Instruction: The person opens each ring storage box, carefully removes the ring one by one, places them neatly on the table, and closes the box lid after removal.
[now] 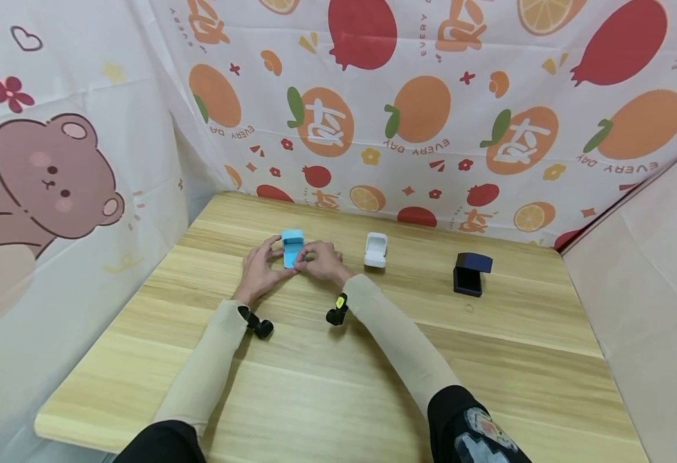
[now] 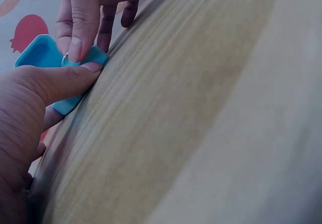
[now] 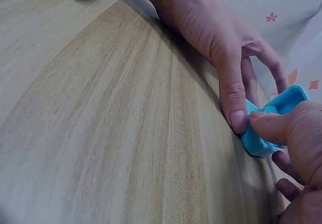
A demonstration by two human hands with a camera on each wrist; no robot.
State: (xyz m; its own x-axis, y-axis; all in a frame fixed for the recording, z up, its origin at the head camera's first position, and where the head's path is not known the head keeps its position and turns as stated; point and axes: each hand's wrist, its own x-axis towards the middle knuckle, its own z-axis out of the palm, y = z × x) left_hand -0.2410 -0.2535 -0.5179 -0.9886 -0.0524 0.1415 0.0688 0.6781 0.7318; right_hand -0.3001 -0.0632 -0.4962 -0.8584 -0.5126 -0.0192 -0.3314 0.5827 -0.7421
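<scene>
A small light-blue ring box (image 1: 293, 238) stands with its lid up on the wooden table. My left hand (image 1: 259, 271) holds it from the left, thumb across its front edge and fingers along its side. My right hand (image 1: 323, 262) reaches over the box from the right. Between that hand's thumb and forefinger a thin silvery ring (image 2: 65, 58) shows in the left wrist view, right at the box's inside. The fingertips hide most of the ring in the right wrist view.
To the right stands a white ring box (image 1: 375, 249) with its lid up. Farther right is a dark navy box (image 1: 468, 276), also with lid raised, and a thin ring (image 1: 469, 308) lies in front of it. A fruit-print cloth (image 1: 419, 161) hangs behind the table (image 1: 315, 386).
</scene>
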